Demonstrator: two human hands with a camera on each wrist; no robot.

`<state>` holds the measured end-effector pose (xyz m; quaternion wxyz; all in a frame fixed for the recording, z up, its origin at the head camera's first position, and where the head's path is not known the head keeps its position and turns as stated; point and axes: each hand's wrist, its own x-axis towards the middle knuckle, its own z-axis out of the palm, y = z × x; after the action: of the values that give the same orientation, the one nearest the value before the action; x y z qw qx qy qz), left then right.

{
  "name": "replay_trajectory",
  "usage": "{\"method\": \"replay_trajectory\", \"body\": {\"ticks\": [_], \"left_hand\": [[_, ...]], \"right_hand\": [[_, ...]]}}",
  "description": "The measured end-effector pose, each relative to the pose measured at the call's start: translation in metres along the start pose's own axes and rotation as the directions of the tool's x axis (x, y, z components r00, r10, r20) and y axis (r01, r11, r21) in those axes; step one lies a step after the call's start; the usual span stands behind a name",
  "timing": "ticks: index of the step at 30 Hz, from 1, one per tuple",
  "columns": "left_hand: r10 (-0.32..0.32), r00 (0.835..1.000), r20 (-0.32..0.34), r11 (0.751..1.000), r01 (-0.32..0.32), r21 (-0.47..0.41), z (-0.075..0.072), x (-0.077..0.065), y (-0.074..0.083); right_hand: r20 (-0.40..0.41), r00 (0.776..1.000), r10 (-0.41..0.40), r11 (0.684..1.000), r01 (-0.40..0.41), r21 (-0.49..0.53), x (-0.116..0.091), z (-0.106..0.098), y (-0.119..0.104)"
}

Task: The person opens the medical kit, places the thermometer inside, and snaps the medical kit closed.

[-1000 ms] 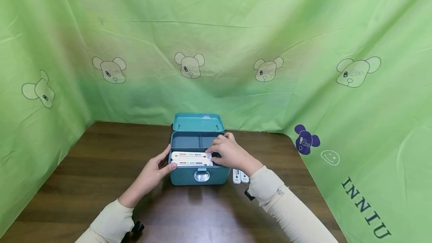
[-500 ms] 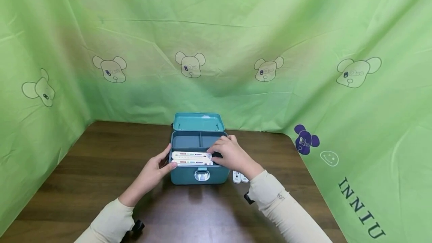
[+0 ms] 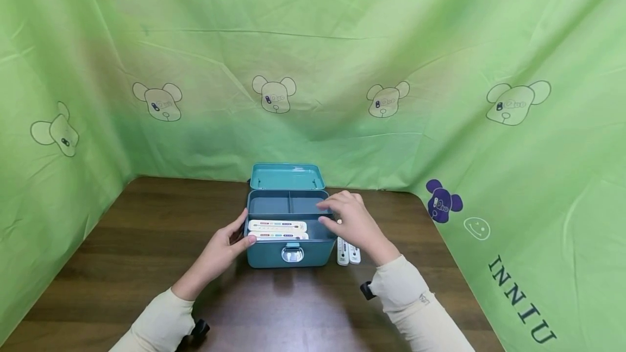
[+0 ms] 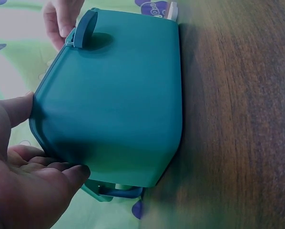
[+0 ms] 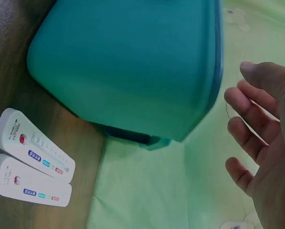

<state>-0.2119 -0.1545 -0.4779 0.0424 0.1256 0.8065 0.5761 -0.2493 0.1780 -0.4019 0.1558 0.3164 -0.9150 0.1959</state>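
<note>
A teal storage box (image 3: 264, 255) stands on the table with its lid (image 3: 287, 177) tipped back. Inside, two white thermometers (image 3: 277, 226) with coloured labels lie side by side, toward the left. My left hand (image 3: 220, 249) holds the front left corner, thumb on the rim and fingers against the side wall. Over the right rim hovers my right hand (image 3: 354, 221), fingers spread and slightly bent, with nothing in them; the right wrist view shows it apart from the box. Below it, just right of the box, lie two more thermometers (image 5: 35, 145), partly hidden by this hand in the head view.
A grey-blue tray (image 3: 269, 205) with two compartments sits in the back half of the box. Front centre is a latch (image 3: 292, 255). Green printed cloth (image 3: 332, 145) surrounds the brown wooden table (image 3: 195, 200) at the back and sides.
My right hand has let go of a thermometer's right end inside the box and moved up and right to the rim, fingers opening. The left hand has stayed in place.
</note>
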Motion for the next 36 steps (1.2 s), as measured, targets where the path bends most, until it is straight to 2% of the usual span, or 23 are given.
{"method": "replay_trajectory", "body": {"ticks": [7, 12, 16, 26, 30, 36], "left_hand": [[-0.009, 1.0, -0.003, 1.0, 0.009, 0.019, 0.0, 0.0, -0.002], [-0.003, 1.0, -0.004, 1.0, 0.003, 0.021, 0.0, 0.001, -0.003], [-0.007, 1.0, -0.008, 1.0, 0.007, 0.026, 0.0, 0.001, -0.003], [-0.02, 1.0, -0.005, 0.999, 0.02, 0.029, 0.001, -0.001, -0.005], [-0.023, 1.0, -0.004, 1.0, 0.023, 0.02, 0.002, -0.001, -0.005], [-0.007, 1.0, -0.006, 1.0, 0.007, 0.013, 0.001, -0.001, -0.003]], "right_hand": [[-0.089, 0.993, 0.075, 0.997, -0.074, 0.018, -0.022, -0.007, 0.009], [-0.144, 0.976, 0.162, 0.986, -0.155, 0.057, -0.041, -0.006, 0.015], [-0.175, 0.954, 0.242, 0.969, -0.229, 0.092, -0.056, 0.004, 0.021], [-0.238, 0.905, 0.354, 0.928, -0.309, 0.206, -0.082, 0.034, 0.027], [-0.245, 0.88, 0.408, 0.903, -0.35, 0.248, -0.09, 0.043, 0.03], [-0.228, 0.856, 0.465, 0.873, -0.401, 0.276, -0.1, 0.054, 0.035]]}}
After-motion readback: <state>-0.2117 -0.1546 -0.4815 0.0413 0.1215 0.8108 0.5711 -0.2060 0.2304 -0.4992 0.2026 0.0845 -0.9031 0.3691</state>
